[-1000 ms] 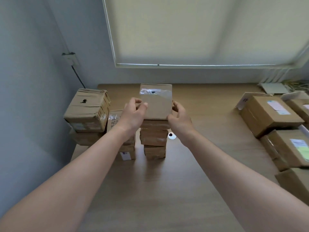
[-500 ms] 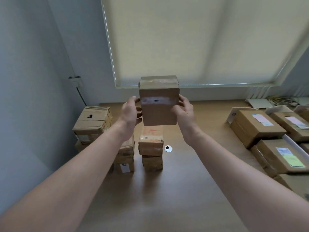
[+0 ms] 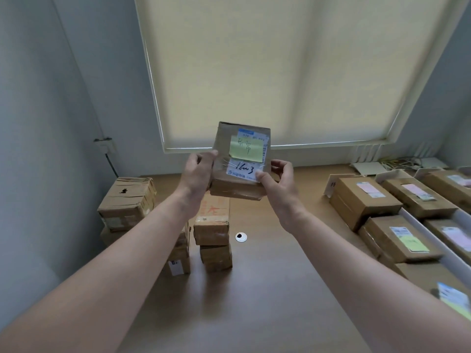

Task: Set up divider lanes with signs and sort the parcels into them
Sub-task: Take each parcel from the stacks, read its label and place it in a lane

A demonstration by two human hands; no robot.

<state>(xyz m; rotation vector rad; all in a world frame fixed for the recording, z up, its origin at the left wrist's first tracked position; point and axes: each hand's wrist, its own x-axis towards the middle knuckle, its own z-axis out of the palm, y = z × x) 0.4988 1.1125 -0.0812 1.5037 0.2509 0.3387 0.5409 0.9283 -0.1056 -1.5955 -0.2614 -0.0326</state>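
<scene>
A small brown cardboard parcel (image 3: 235,184) is held up in the air between both hands, its labelled face turned toward me. That face carries a yellow-green sticky note with handwriting and a white label marked in black. My left hand (image 3: 198,171) grips the parcel's left side. My right hand (image 3: 279,178) grips its right side, thumb on the white label. Below it a stack of small parcels (image 3: 212,233) stands on the wooden table (image 3: 254,289). To the right, sorted parcels (image 3: 364,200) lie in lanes between white dividers (image 3: 433,240), with a white sign (image 3: 332,184) at one lane's far end.
More brown boxes (image 3: 127,202) are stacked at the table's left by the wall, and a second short stack (image 3: 179,258) stands beside the central one. A round cable grommet (image 3: 241,236) sits mid-table. A window blind (image 3: 280,72) hangs behind; cables and white devices (image 3: 397,161) lie at the far right.
Both hands lifted the parcel off the stack and tipped it so that its labelled face now points at me. The view has tilted upward.
</scene>
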